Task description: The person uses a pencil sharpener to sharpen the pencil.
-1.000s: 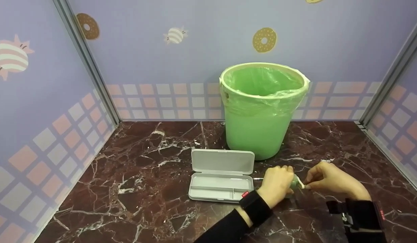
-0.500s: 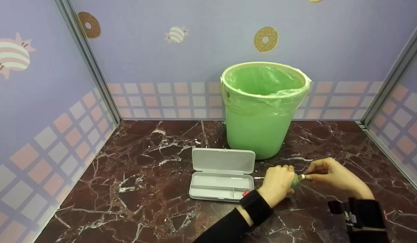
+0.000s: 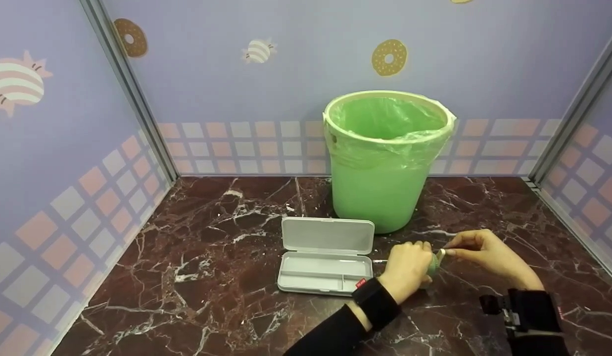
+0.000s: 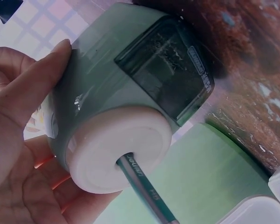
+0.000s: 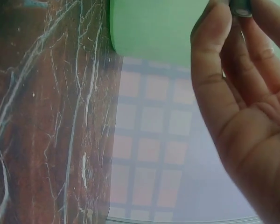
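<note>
My left hand grips a green crank pencil sharpener with a white round front and a dark see-through shavings drawer. A dark green pencil is stuck into the hole of the white front, its other end pointing toward the pencil case. On the sharpener's right side, my right hand pinches the crank handle between thumb and fingers. The handle's end shows between those fingertips in the right wrist view. In the head view, most of the sharpener is hidden behind my left hand.
A pale grey pencil case lies with its lid up just left of my left hand. Behind it stands a green bin with a clear plastic liner. Patterned walls enclose the dark marbled table.
My right hand has turned the crank, its fingertips moving from low beside the sharpener to a higher position. The left hand has stayed in place around the sharpener.
</note>
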`<action>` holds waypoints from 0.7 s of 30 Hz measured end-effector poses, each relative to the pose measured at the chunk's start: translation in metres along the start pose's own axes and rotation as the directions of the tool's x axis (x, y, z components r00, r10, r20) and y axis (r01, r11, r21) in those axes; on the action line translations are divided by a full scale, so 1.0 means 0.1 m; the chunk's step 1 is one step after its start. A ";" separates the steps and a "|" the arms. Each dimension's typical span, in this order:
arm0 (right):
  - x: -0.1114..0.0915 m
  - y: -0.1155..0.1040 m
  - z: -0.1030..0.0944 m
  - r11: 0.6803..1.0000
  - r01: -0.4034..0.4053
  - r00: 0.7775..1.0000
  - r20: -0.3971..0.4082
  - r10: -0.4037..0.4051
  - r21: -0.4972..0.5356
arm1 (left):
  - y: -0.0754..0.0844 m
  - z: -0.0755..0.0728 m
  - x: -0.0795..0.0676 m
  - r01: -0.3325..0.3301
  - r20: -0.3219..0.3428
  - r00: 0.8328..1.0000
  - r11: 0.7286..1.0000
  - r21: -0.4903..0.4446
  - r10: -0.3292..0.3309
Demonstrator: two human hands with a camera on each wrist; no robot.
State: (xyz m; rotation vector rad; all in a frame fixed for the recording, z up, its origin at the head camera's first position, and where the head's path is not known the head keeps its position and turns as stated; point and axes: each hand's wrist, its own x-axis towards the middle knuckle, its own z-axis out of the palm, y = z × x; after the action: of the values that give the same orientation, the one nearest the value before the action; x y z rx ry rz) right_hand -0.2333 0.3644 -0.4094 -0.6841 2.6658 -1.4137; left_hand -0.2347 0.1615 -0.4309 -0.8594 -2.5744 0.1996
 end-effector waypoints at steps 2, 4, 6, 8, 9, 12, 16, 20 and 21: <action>0.01 0.01 0.02 1.000 -0.003 1.000 -0.026 0.003 0.002 | 0.00 0.00 0.00 -0.001 -0.003 1.000 1.000 0.001 0.001; 0.02 0.03 0.04 1.000 -0.006 0.999 -0.053 0.007 0.015 | -0.01 0.00 0.00 -0.005 -0.002 1.000 1.000 0.008 0.005; 0.03 0.04 0.06 1.000 -0.009 0.997 -0.080 0.012 0.030 | -0.02 -0.01 0.00 -0.012 0.001 1.000 1.000 0.016 0.012; 0.04 0.05 0.08 0.999 -0.013 0.994 -0.104 0.017 0.038 | -0.02 0.00 0.00 -0.018 0.004 1.000 1.000 0.023 0.018; 0.04 0.05 0.09 0.999 -0.014 0.994 -0.112 0.019 0.042 | -0.02 0.00 0.00 -0.020 0.004 1.000 0.999 0.025 0.020; 0.06 0.05 0.11 0.999 -0.030 0.989 -0.146 0.036 0.045 | -0.03 0.00 0.01 -0.024 0.002 1.000 1.000 0.020 0.024; 0.09 0.07 0.17 0.997 -0.074 0.971 -0.227 0.076 0.016 | -0.04 0.01 0.01 -0.033 0.002 0.999 0.999 0.013 0.033; 0.14 0.12 0.25 0.988 -0.131 0.950 -0.295 0.102 -0.083 | -0.05 0.01 0.00 -0.049 0.005 0.999 0.999 0.006 0.049; 0.15 0.13 0.27 0.983 -0.147 0.947 -0.304 0.108 -0.109 | -0.05 0.01 0.00 -0.052 0.004 0.999 0.999 0.003 0.052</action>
State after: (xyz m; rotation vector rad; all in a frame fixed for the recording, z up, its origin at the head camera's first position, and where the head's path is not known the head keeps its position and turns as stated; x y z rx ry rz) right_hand -0.2449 0.3441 -0.4334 -0.3163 2.9880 -1.4187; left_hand -0.2383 0.1576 -0.4302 -0.9262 -2.5565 0.2203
